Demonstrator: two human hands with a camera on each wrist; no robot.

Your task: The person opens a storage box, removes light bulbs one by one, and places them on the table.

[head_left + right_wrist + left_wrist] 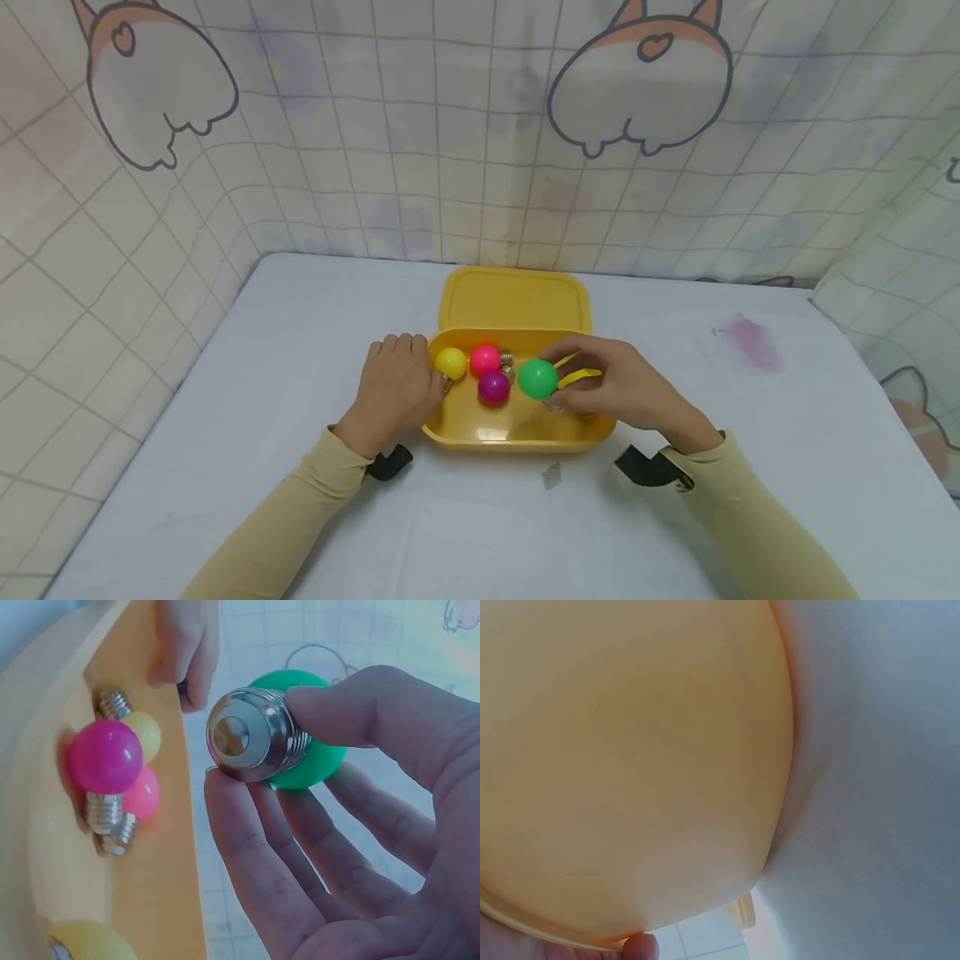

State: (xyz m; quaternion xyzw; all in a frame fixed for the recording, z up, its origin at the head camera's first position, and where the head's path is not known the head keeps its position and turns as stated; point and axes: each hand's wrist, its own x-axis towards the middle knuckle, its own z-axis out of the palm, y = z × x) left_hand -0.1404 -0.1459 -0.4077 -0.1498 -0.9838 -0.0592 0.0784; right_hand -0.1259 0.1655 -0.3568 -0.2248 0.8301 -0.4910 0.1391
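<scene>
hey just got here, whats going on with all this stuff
A person is handling colored bulbs at a yellow box on a white table. Their right hand holds a green bulb by its metal base, over the box, while their left hand grips the box's left end. Inside lie a purple bulb, a pink bulb and a yellow bulb; the right wrist view shows part of another yellow one. A yellow lid is behind the box.

The yellow box [517, 447] looks plastic, the green bulb [537, 379] glossy with a metal base [255, 735].
</scene>
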